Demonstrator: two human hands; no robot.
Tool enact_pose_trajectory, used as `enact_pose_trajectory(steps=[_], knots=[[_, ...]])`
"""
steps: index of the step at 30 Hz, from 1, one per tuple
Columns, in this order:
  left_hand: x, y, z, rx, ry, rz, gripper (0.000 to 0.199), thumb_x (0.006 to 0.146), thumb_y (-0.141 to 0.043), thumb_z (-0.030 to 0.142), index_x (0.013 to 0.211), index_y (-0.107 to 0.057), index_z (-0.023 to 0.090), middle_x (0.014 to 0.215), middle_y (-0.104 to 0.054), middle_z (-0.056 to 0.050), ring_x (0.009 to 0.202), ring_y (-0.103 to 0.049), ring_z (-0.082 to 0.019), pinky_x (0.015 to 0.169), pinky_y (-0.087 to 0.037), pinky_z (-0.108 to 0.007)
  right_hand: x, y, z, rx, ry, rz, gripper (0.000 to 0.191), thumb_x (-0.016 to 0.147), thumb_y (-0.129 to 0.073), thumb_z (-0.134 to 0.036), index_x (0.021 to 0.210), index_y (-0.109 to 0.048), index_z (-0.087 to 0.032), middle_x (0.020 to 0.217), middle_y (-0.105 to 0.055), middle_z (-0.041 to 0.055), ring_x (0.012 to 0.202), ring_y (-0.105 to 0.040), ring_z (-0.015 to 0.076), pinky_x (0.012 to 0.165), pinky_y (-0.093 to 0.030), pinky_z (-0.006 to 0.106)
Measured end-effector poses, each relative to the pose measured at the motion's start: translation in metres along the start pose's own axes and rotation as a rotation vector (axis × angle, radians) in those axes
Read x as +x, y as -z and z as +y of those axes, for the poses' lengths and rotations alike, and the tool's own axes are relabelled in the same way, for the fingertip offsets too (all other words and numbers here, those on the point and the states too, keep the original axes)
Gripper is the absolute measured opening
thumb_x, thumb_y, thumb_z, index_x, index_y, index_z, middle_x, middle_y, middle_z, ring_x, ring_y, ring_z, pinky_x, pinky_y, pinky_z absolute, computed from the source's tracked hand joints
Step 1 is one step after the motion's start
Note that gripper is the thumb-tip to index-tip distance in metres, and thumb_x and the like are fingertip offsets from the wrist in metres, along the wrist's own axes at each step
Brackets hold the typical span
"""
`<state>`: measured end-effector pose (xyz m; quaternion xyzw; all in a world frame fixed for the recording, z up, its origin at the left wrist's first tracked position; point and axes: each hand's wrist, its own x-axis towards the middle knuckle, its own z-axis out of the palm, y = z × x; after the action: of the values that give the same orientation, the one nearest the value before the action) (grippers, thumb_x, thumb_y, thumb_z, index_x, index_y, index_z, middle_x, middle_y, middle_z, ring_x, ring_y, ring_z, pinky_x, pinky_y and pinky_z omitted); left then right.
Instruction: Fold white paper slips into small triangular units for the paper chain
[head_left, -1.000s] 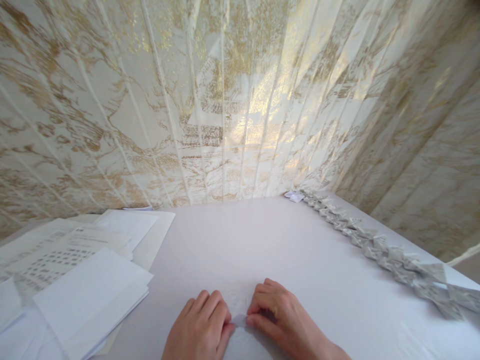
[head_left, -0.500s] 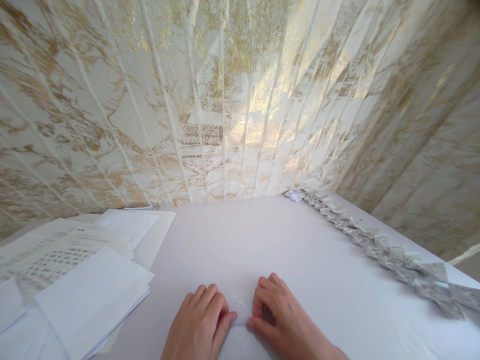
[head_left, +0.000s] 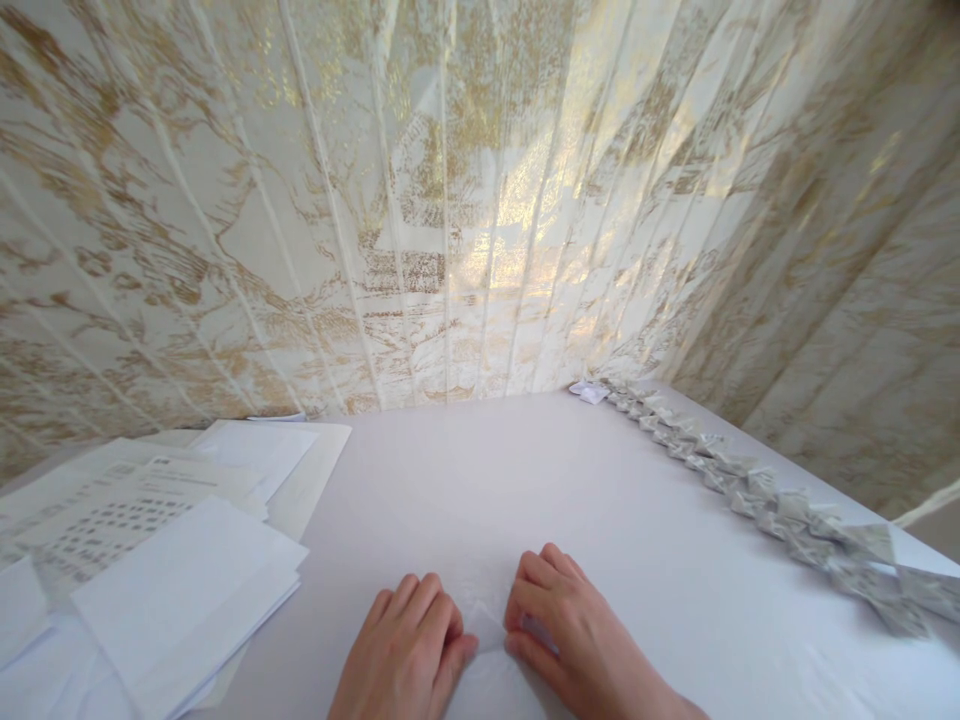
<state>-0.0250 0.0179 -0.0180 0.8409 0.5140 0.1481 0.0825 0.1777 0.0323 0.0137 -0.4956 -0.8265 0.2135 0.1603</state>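
Observation:
A folded piece of white paper (head_left: 484,648) lies on the white table at the near edge, its upper part coming to a point between my hands. My left hand (head_left: 409,645) has its fingers curled, with thumb and forefinger closed at the paper's left side. On the right side, my right hand (head_left: 559,625) pinches the paper's edge between thumb and forefinger. The white paper blends with the tabletop, so its lower outline is hard to make out.
On the left is a pile of loose white sheets (head_left: 187,590) with a printed page (head_left: 112,520). Rows of folded grey paper pieces (head_left: 780,515) run along the right edge, ending near a small white folded piece (head_left: 589,392). A patterned curtain (head_left: 450,200) hangs behind.
Both hands have shifted very slightly to the right, the right thumb a little farther from the left one. The sheets and the grey folded pieces stay put.

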Motion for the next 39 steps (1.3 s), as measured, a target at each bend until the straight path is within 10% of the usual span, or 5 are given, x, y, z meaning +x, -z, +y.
enact_pose_trajectory(steps=[15, 29, 39], knots=[[-0.004, -0.009, 0.001, 0.130, -0.176, 0.180, 0.020, 0.079, -0.069, 0.015, 0.073, -0.051, 0.023, 0.075, -0.059, 0.003, 0.073, -0.056, -0.019, 0.064, -0.045, -0.033, 0.000, -0.001, 0.000, 0.049, -0.076, -0.068, 0.019, 0.071, -0.077, -0.005, 0.068, -0.063, -0.018, 0.068, -0.062, -0.0029, 0.073, -0.056, 0.0150, 0.070, -0.039, 0.023], [-0.003, -0.008, 0.002, 0.016, -0.017, 0.047, 0.016, 0.094, -0.049, 0.029, 0.081, -0.056, 0.023, 0.083, -0.060, -0.001, 0.080, -0.057, -0.022, 0.069, -0.042, -0.035, 0.000, -0.004, -0.009, -0.152, -0.114, -0.086, 0.012, 0.080, -0.059, -0.008, 0.076, -0.061, -0.019, 0.075, -0.066, 0.0015, 0.074, -0.056, 0.0183, 0.071, -0.039, 0.029], [-0.003, -0.018, 0.008, -0.018, 0.078, 0.189, 0.004, 0.086, -0.052, 0.019, 0.086, -0.055, 0.023, 0.096, -0.057, -0.004, 0.092, -0.052, -0.024, 0.078, -0.038, -0.039, 0.001, -0.014, -0.008, -0.125, -0.076, -0.021, 0.010, 0.085, -0.059, -0.011, 0.078, -0.059, -0.018, 0.090, -0.060, 0.0048, 0.088, -0.052, 0.0223, 0.080, -0.041, 0.035]])
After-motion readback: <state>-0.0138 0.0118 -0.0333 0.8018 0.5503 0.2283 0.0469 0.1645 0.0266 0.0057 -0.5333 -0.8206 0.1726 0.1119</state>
